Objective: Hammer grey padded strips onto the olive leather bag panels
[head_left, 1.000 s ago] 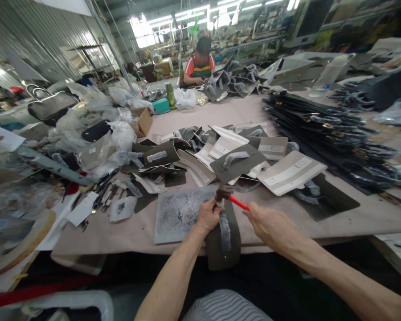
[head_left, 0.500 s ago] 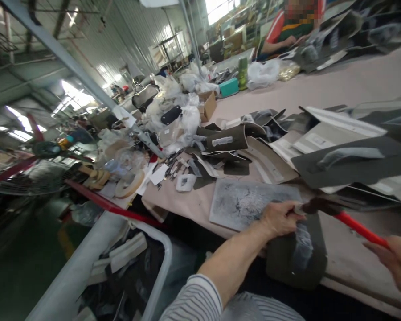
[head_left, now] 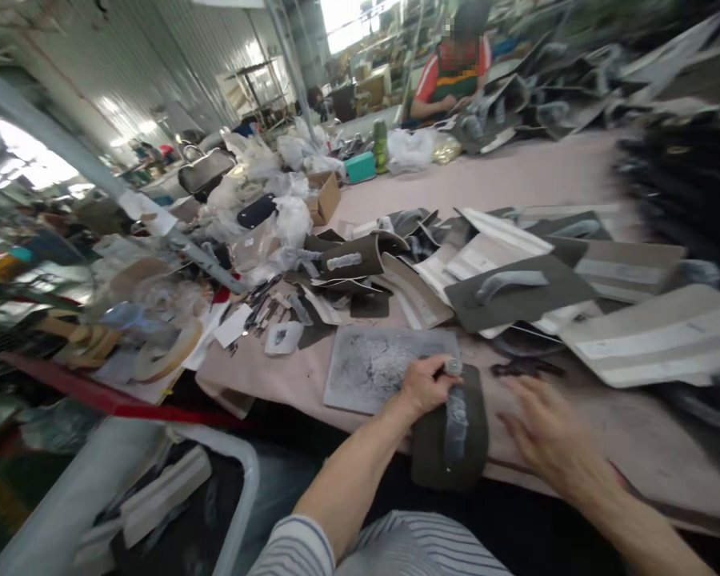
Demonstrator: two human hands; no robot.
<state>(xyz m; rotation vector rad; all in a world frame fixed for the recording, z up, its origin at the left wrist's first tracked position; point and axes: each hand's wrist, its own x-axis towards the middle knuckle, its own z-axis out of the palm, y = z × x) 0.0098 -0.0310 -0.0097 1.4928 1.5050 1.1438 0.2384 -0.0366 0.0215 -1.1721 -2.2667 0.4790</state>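
My left hand [head_left: 423, 386] is closed round a short metal punch [head_left: 454, 366] whose round end points up. Under it lies a dark olive panel [head_left: 426, 460] with a plastic-wrapped handle [head_left: 456, 424], hanging partly over the table's front edge. A worn grey slab [head_left: 360, 364] lies flat beside that hand. To the right, my right hand [head_left: 543, 424] is spread with its fingers stretched out, somewhat blurred. Just beyond its fingertips rests the dark head of a hammer [head_left: 528, 367]; the forearm hides most of its red handle.
Olive panels with handles [head_left: 516, 292] are heaped behind my hands. A bin [head_left: 249, 480] with offcuts stands at the lower left, beside a red bar [head_left: 96, 392]. Plastic bags [head_left: 291, 220] and a cardboard box [head_left: 324, 196] lie farther back. A co-worker [head_left: 450, 80] sits across the table.
My right hand has let go of the hammer, which now lies on the table. The left hand keeps the punch at the panel. The view has swung right.
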